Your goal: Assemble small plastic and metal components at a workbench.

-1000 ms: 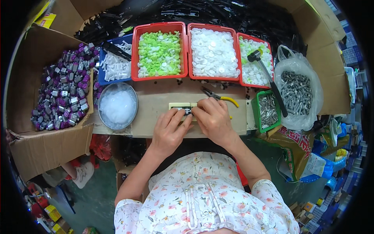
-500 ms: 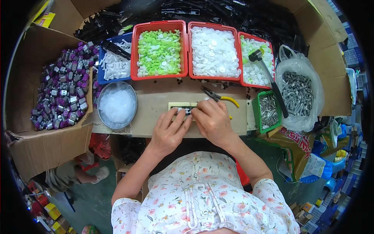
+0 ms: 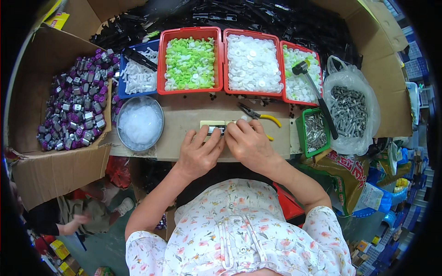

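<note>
On the work board, a pale yellow block-like fixture (image 3: 208, 123) carries a small black part (image 3: 219, 127) with a white piece in it. My left hand (image 3: 201, 149) lies over the near side, its bent fingertips pressing on the black part. From the right, my right hand (image 3: 251, 143) meets it with thumb and fingers pinched together at the part's right end. Whatever sits in that pinch is hidden by the fingers. A small white round piece shows just beyond the right knuckles. Behind that hand lie yellow-handled pliers (image 3: 269, 119), partly covered.
Beyond stand red trays (image 3: 223, 60) of green and white plastic pieces and a blue tray (image 3: 121, 85). A bowl (image 3: 140, 144) of white grease-like stuff and a carton (image 3: 64, 170) of small motors flank the left. A hammer (image 3: 328, 112) rests across a green bin (image 3: 301, 133) of metal pins.
Both hands stay at the fixture; the right fingers have lowered slightly and closed in toward the left. At lower left, another person's arm and head edge have come into view.
</note>
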Action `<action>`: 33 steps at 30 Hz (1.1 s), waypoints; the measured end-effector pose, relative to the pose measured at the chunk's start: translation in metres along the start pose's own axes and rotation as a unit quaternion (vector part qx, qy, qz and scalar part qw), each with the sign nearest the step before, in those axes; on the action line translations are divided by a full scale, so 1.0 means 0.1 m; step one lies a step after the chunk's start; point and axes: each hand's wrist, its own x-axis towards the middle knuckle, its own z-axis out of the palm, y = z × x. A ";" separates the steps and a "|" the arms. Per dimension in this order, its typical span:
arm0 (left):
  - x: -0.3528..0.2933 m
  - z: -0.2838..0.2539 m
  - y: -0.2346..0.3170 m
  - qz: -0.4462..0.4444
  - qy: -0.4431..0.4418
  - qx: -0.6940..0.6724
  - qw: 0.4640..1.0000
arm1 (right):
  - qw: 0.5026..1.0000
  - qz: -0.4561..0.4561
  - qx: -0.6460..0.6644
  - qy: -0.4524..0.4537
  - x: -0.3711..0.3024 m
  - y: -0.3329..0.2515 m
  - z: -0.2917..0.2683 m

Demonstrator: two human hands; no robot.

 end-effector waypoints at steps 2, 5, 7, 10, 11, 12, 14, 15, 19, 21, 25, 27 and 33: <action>0.00 0.00 0.00 -0.002 0.000 -0.001 1.000 | 1.000 -0.004 -0.004 -0.007 0.01 0.02 0.00; 0.03 0.00 0.01 -0.017 0.000 -0.005 1.000 | 0.996 0.028 0.083 -0.016 0.00 0.12 0.01; 0.06 -0.04 0.01 -0.030 -0.025 -0.032 0.999 | 0.989 0.045 0.135 -0.029 -0.03 0.18 -0.01; 0.12 -0.10 0.00 -0.033 -0.033 -0.070 0.996 | 0.978 0.103 0.168 0.066 -0.13 0.28 -0.20; 0.13 -0.14 0.00 -0.031 -0.034 -0.070 0.996 | 0.978 0.104 0.167 0.068 -0.20 0.36 -0.27; 0.18 -0.17 0.00 -0.039 -0.031 -0.096 0.994 | 0.976 0.148 0.146 0.070 -0.32 0.47 -0.39; 0.28 -0.21 0.00 -0.044 -0.029 -0.125 0.991 | 0.971 0.194 0.122 0.073 -0.59 0.67 -0.51; 0.36 -0.21 0.01 -0.051 -0.023 -0.139 0.989 | 0.965 0.241 0.074 0.075 -0.76 0.77 -0.54; 0.77 -0.08 0.03 -0.038 -0.025 -0.186 0.982 | 0.925 0.379 -0.031 0.018 -1.20 0.94 -0.58; 1.04 0.06 0.06 -0.017 -0.011 -0.198 0.980 | 0.920 0.391 -0.037 0.009 -1.29 0.94 -0.56; 1.57 0.45 0.20 0.007 0.002 -0.243 0.970 | 0.921 0.388 -0.029 0.031 -1.31 0.98 -0.53; 1.82 0.63 0.29 0.022 0.004 -0.271 0.962 | 0.925 0.378 -0.011 0.041 -1.32 0.99 -0.53; 2.16 1.06 0.39 0.052 -0.051 -0.122 0.990 | 0.919 0.386 0.023 0.073 -1.37 1.00 -0.51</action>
